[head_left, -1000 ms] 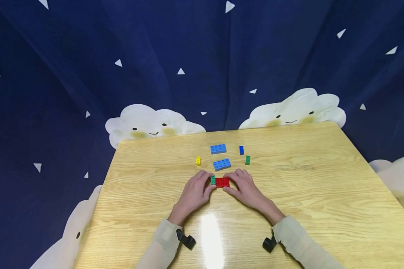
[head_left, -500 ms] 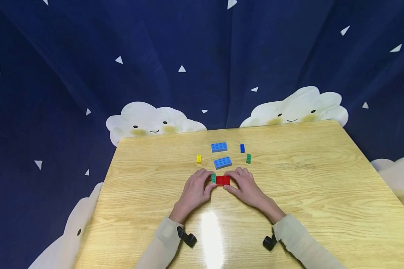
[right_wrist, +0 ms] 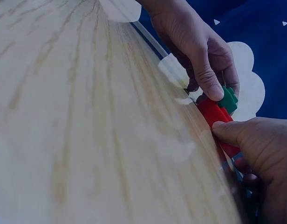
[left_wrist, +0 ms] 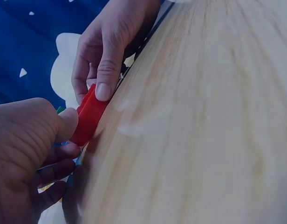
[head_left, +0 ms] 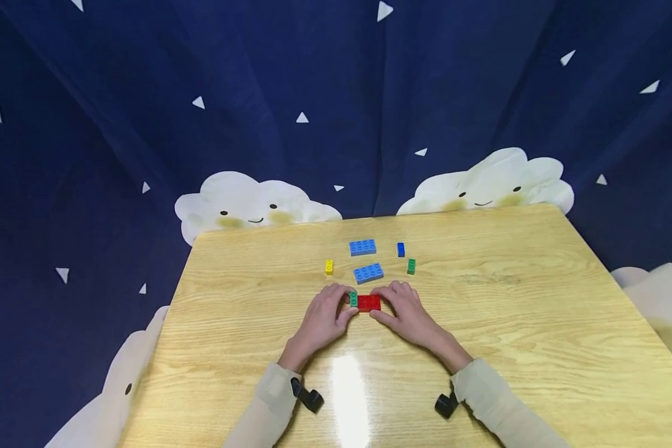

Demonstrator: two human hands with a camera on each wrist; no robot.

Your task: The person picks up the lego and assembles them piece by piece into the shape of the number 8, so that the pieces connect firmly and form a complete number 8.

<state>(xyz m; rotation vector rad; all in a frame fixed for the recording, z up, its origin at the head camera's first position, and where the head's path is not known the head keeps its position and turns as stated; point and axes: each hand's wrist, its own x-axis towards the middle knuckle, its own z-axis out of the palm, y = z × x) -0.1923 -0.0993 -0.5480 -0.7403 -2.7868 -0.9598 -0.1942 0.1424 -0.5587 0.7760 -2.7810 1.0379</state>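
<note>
A red building brick [head_left: 368, 303] lies on the table between the two hands. On its left end sits a small green building brick [head_left: 353, 299], its studs facing up in the head view. My left hand [head_left: 323, 316] pinches the green brick between thumb and fingers. At the other end, my right hand [head_left: 407, 314] grips the red brick, its thumb on the near side. The right wrist view shows the green brick [right_wrist: 228, 100] standing above the red brick [right_wrist: 214, 115]. In the left wrist view the left thumb mostly hides the green brick.
Beyond the hands lie two blue eight-stud bricks [head_left: 368, 273], a yellow brick [head_left: 329, 267], a dark blue brick [head_left: 401, 249] and another green brick [head_left: 411, 266]. A dark blue curtain [head_left: 336, 74] with white clouds hangs behind the wooden table [head_left: 509, 298].
</note>
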